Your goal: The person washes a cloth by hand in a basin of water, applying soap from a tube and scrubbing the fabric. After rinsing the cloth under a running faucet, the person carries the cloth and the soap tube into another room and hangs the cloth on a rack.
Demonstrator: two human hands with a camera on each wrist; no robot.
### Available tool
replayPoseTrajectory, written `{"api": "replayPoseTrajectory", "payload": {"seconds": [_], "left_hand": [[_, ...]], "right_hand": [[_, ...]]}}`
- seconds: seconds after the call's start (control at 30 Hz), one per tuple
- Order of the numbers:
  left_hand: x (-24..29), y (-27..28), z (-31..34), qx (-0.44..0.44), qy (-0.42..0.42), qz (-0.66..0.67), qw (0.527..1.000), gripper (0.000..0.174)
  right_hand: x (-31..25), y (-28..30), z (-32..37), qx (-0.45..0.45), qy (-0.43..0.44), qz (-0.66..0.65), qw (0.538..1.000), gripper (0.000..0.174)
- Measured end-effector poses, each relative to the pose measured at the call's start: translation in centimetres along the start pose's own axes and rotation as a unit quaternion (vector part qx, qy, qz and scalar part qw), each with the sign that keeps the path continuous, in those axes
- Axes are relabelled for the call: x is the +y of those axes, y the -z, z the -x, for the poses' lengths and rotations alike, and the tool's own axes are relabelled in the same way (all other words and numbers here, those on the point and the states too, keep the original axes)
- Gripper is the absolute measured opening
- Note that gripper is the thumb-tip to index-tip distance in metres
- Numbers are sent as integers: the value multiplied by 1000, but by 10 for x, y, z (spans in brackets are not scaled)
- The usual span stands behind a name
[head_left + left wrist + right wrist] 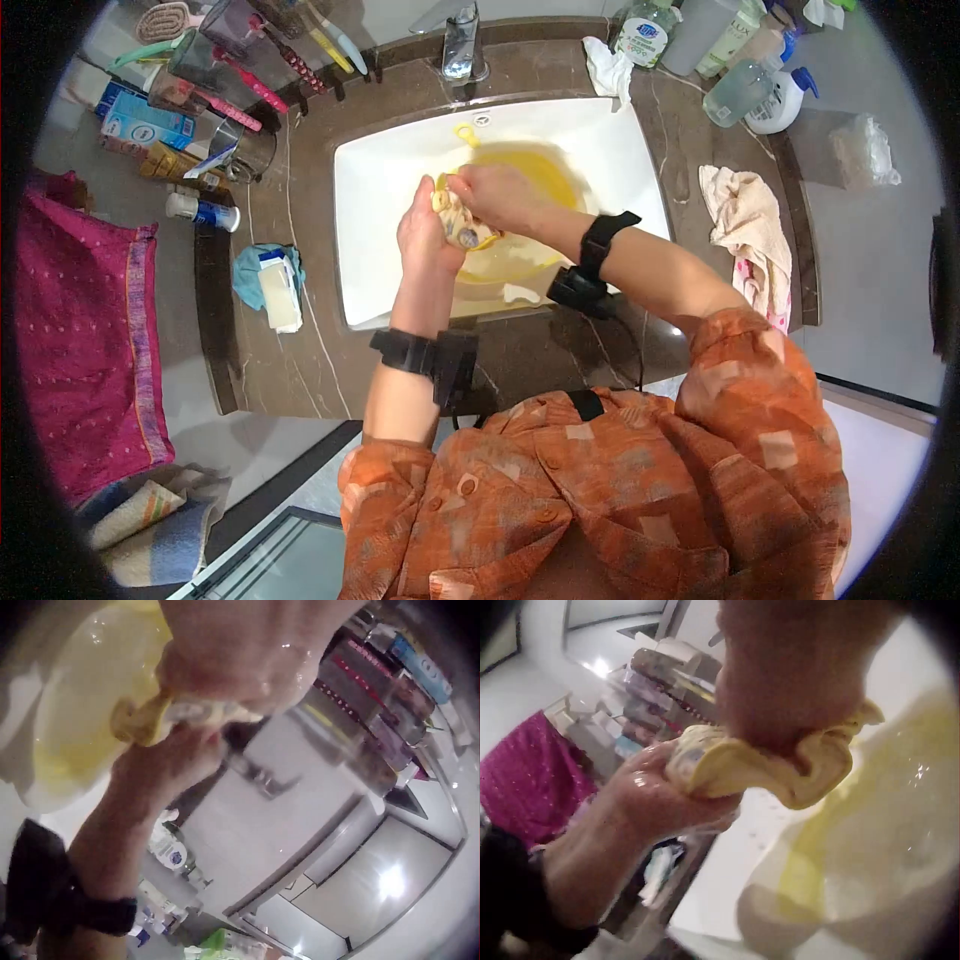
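A wet yellow cloth with a dark pattern (465, 225) is bunched between both hands above a yellow basin (555, 170) in the white sink. The left hand (430, 235) grips one side of the cloth, its thumb up. From the other side the right hand (500, 195) pinches it, fingers curled. In the right wrist view a folded yellow edge of the cloth (757, 776) hangs between the left hand (649, 795) and the right hand (791, 697). The left wrist view shows a yellow end of the cloth (142, 724) beside the hands.
A faucet (462, 45) stands behind the sink. Bottles (740, 90) line the back right, and a beige towel (745, 215) lies on the right counter. Cups with brushes (215, 75) stand back left. A soap bar (280, 290) rests on the left counter.
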State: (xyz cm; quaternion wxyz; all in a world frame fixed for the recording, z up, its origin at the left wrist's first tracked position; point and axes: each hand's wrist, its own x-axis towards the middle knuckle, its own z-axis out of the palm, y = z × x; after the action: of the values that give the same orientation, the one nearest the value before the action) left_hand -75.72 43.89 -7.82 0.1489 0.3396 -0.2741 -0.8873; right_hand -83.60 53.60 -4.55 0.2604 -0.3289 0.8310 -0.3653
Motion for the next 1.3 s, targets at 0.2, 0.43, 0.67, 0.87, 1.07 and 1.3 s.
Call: {"api": "replayPoseTrajectory", "payload": {"seconds": [0.2, 0.43, 0.67, 0.87, 1.07, 1.3], "left_hand": [[21, 8, 1, 45, -30, 11, 998, 32], [5, 13, -11, 80, -25, 16, 996, 31], [-7, -14, 9, 85, 5, -33, 996, 36], [-2, 1, 10, 4, -10, -10, 1000, 36], [-11, -9, 5, 57, -17, -14, 998, 36], [-2, -7, 5, 53, -1, -44, 998, 32]], "right_hand": [[33, 9, -17, -57, 22, -191, 980, 29], [-33, 4, 14, 62, 74, -9, 995, 32], [0, -17, -18, 66, 119, 145, 980, 36], [-26, -43, 10, 195, 220, 222, 930, 18], [-12, -17, -9, 42, 67, 120, 990, 27], [-10, -23, -7, 71, 146, 171, 972, 31]]}}
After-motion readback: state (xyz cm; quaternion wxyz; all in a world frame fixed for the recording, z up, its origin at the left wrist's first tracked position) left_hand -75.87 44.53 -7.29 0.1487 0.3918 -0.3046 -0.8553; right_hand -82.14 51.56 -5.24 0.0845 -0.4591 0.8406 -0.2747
